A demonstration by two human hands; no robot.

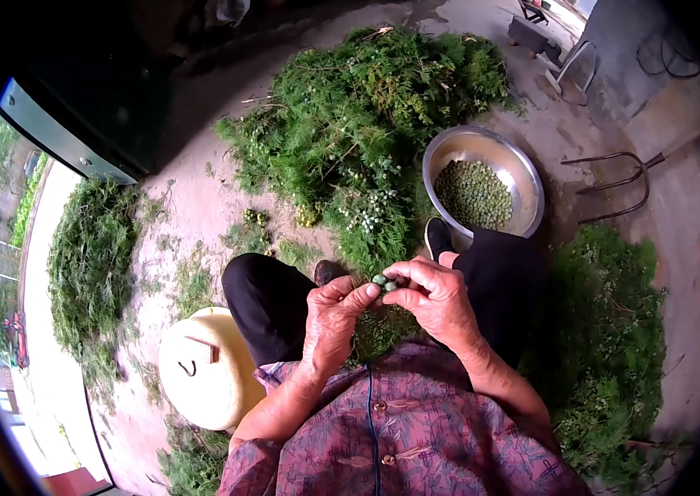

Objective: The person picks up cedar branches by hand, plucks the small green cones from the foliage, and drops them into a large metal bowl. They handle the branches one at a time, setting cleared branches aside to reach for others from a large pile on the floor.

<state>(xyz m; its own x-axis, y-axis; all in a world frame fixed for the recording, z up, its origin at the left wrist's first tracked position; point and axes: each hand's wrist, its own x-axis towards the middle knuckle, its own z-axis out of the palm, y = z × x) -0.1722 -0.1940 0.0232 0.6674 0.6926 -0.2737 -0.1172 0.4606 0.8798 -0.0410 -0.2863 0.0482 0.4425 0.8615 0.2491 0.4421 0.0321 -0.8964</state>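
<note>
My left hand (333, 321) is closed, thumb and fingers pinching one side of a small conifer sprig with green cones (383, 282). From the other side, the fingertips of my right hand (437, 299) close on the same cones. Both hands meet in front of my lap, almost touching. Below them, loose green foliage (379, 332) lies between my knees, partly hidden by the hands. Just beyond my right foot stands a wide metal basin (527, 178), part filled with round green cones (474, 194).
A large heap of cut conifer branches (342, 116) lies ahead. More branches are piled at left (94, 264) and right (606, 347). Beside my left leg stands a cream lidded bucket (201, 380). A metal fork (635, 178) rests on the floor at right.
</note>
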